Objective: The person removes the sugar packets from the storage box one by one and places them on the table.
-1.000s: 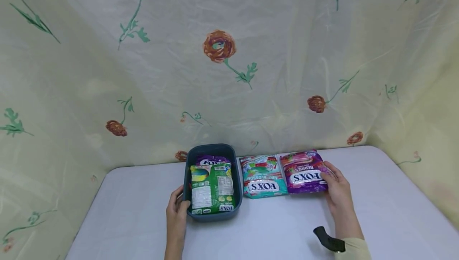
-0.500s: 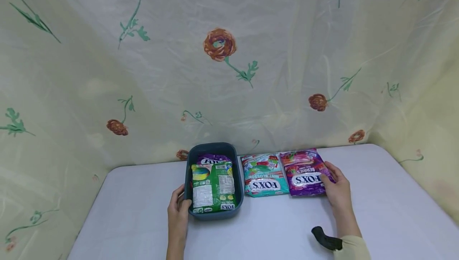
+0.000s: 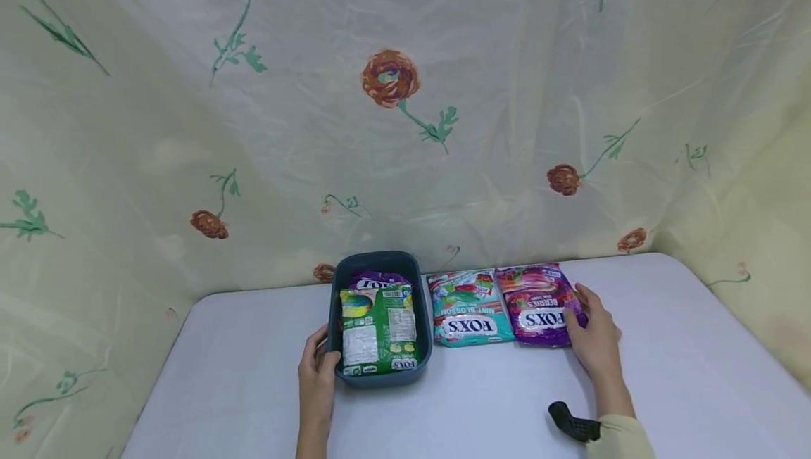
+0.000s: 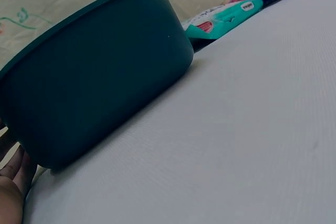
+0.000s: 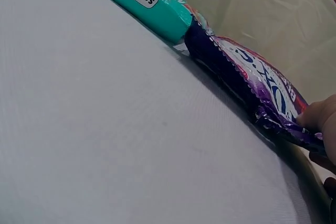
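Note:
A dark blue-green bin (image 3: 426, 332) holds a green candy bag (image 3: 380, 332) with a purple one (image 3: 374, 279) partly under it. The left hand (image 3: 317, 374) touches the bin's left side, thumb at the rim; in the left wrist view its fingers lie against the bin wall (image 4: 100, 72). Right of the bin lie a teal bag (image 3: 469, 307) and, beside it, a purple berries bag (image 3: 538, 304). The right hand (image 3: 594, 336) grips the right edge of the berries bag, thumb on top, as the right wrist view also shows at the bag's corner (image 5: 268, 87).
A white-covered table (image 3: 253, 360) carries everything. Behind it and at both sides hangs a pale flowered curtain (image 3: 304, 128). A black curved piece (image 3: 573, 422) sticks out at the right sleeve.
The berries bag's near edge has come slightly lower, and it now lies level beside the teal bag. The right hand has shifted slightly with it. The left hand stays at the bin.

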Demonstrator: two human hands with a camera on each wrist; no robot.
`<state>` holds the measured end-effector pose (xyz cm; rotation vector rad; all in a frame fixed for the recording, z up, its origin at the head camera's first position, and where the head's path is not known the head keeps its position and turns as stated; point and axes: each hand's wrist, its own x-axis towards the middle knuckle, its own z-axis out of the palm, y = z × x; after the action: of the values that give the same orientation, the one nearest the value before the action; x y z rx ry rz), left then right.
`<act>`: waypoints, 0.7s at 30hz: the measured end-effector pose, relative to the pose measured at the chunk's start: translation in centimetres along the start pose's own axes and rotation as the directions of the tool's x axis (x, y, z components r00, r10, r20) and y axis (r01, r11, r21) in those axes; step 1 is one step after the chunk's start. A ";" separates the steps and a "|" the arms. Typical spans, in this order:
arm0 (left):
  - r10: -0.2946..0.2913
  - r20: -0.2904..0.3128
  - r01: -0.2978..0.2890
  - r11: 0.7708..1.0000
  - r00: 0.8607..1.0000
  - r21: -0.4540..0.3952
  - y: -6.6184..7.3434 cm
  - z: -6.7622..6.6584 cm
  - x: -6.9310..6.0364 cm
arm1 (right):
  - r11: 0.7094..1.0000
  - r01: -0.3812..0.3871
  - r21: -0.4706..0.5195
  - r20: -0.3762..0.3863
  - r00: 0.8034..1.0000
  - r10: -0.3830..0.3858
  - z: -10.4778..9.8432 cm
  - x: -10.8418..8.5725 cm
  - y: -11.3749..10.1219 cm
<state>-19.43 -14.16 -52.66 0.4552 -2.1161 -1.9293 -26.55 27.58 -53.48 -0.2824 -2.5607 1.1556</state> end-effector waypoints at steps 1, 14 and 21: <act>0.003 0.000 -0.003 1.000 1.000 -0.003 0.0 0.0 0.0 | 1.000 0.003 -0.018 -0.009 1.000 -0.004 0.0 0.0 0.0; -0.005 0.009 0.005 1.000 1.000 -0.008 -0.5 0.1 0.2 | 0.998 0.001 -0.066 -0.013 1.000 -0.001 0.0 -0.1 -0.1; 0.000 0.004 0.000 1.000 1.000 -0.013 -0.5 0.1 0.3 | 0.999 0.013 -0.050 -0.043 0.999 -0.015 0.1 0.0 -0.4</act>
<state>-19.66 -14.24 -53.13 0.4492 -2.1051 -1.9447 -26.60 27.29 -53.26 -0.2970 -2.5528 1.0698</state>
